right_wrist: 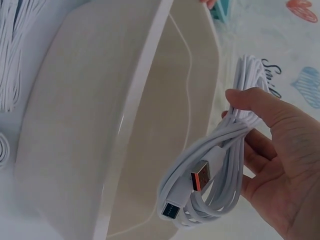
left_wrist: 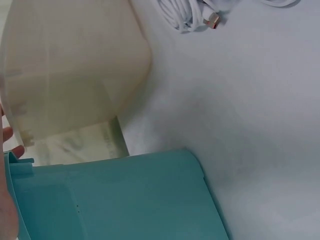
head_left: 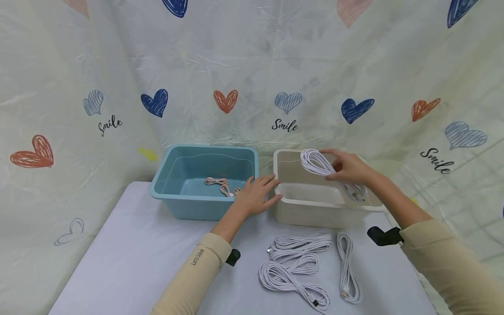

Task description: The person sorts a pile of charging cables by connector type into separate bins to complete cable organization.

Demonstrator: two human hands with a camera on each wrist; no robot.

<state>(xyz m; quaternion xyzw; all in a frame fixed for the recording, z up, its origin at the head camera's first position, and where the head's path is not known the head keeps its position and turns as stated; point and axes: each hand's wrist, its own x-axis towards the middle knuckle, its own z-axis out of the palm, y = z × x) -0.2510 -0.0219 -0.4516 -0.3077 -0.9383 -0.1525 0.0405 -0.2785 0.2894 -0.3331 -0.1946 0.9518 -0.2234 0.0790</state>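
My right hand [head_left: 351, 168] pinches a coiled white USB cable [right_wrist: 215, 165] by its middle, between thumb and fingers. The coil hangs over the opening of the beige bin [head_left: 315, 215], and both its plugs show in the right wrist view. My left hand [head_left: 257, 194] rests at the near right corner of the blue bin [head_left: 197, 208], its spread fingers reaching to the beige bin's left rim. In the left wrist view only its fingertips [left_wrist: 18, 151] and the hand's edge appear. Several coiled white cables [head_left: 293, 280] lie on the table in front of the beige bin.
Inside the blue bin lie small tan cable bundles [head_left: 216, 180], partly hidden by its near wall. A single longer white coil [head_left: 346, 267] lies right of the others. A white cloth covers the table [head_left: 130, 262]. Behind the bins hangs a heart-print sheet [head_left: 252, 57].
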